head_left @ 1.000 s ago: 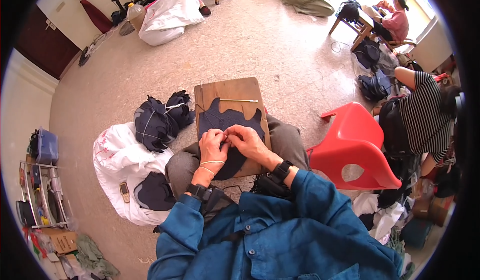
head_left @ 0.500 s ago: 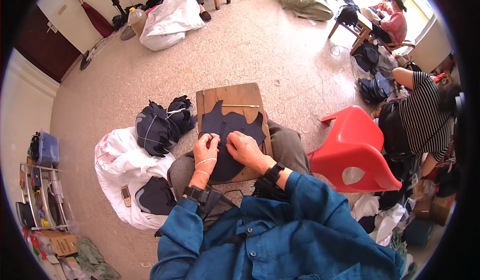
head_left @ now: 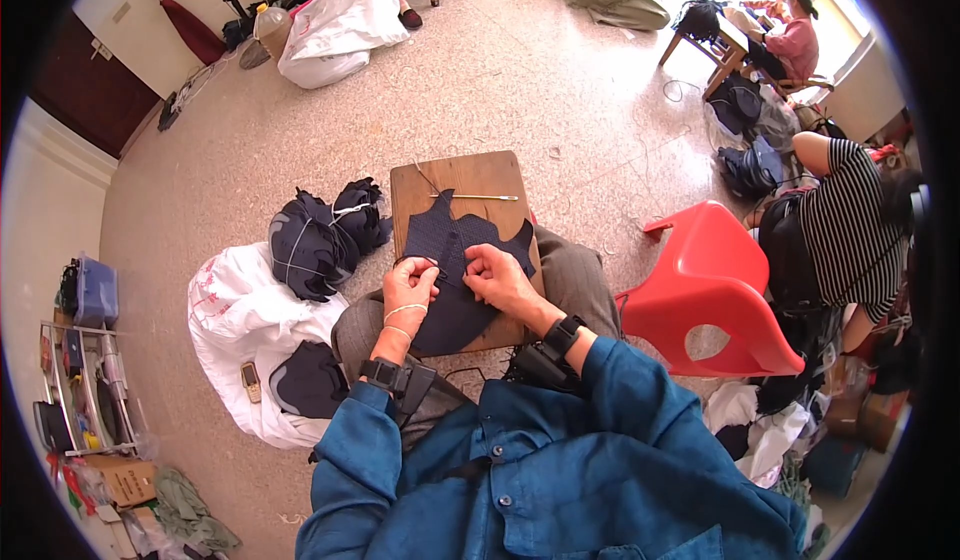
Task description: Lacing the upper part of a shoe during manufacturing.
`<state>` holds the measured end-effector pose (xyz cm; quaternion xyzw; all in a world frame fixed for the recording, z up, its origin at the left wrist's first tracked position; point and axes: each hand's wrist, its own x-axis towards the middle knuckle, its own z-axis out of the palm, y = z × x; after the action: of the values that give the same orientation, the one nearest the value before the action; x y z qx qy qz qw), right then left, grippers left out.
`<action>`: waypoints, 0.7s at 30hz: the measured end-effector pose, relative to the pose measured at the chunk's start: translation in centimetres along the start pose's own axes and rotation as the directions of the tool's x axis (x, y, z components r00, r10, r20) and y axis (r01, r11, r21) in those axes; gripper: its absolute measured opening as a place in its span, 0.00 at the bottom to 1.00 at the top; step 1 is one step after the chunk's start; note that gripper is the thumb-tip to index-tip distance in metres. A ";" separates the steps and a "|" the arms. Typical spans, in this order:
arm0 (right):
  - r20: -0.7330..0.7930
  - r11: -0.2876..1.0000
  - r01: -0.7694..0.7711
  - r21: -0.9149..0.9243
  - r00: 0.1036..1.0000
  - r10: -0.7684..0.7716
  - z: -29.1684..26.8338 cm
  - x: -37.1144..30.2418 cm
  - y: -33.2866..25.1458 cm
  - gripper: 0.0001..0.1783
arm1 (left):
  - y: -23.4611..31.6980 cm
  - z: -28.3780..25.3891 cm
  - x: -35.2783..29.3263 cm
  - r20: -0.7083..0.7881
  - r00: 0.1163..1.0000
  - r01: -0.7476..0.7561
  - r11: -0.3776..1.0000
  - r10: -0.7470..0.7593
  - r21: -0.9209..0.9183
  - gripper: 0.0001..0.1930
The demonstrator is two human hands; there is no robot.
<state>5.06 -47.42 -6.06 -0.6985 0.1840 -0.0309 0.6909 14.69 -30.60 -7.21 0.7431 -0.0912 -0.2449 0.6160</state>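
A dark navy cut fabric piece [head_left: 455, 310] with pointed corners lies on a small wooden stool top [head_left: 480, 170] between my knees. Over its left edge, my left hand [head_left: 408, 288] is closed in a pinch, with a thin dark thread at its fingertips. My right hand [head_left: 500, 280] is above the middle of the fabric, thumb and fingers pressed together; whatever is between them is too small to make out. Beyond the fabric's far points rests a slim light-coloured tool [head_left: 485, 197], a fine dark strand near its left end.
Left of me, tied bundles of dark fabric pieces [head_left: 315, 245] sit beside a white sack [head_left: 235, 310] bearing a phone [head_left: 250, 382]. A red plastic chair [head_left: 715, 280] stands at my right, near a person in a striped shirt [head_left: 840, 220]. Another person [head_left: 795, 45] sits farther off.
My right hand has lifted slightly and moved a little right, away from my left hand. My left hand keeps its pinch near the fabric's left edge. The view has shifted slightly.
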 end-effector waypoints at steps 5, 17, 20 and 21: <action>0.076 0.997 -0.047 -0.053 0.996 0.051 0.1 0.1 -0.1 0.08 | -0.8 -0.4 -0.1 0.106 0.958 -0.287 0.911 0.267 0.297 0.06; -0.027 0.891 0.288 -0.352 0.948 -0.317 1.4 -0.3 0.1 0.04 | 0.9 0.6 -1.0 0.098 0.961 -0.277 0.910 0.259 0.308 0.06; -0.057 0.829 0.402 -0.389 0.887 -0.458 1.5 0.3 -0.1 0.10 | 2.2 1.4 -1.9 0.191 0.848 -0.526 0.742 0.494 0.417 0.06; -0.055 0.826 0.407 -0.389 0.885 -0.462 1.6 0.6 -0.1 0.10 | 2.0 1.5 -1.9 0.189 0.846 -0.528 0.739 0.498 0.419 0.06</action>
<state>6.09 -46.08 -6.20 -0.8339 0.0725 -0.2044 0.5075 12.69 -31.49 -4.97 0.8037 -0.3668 -0.0612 0.4644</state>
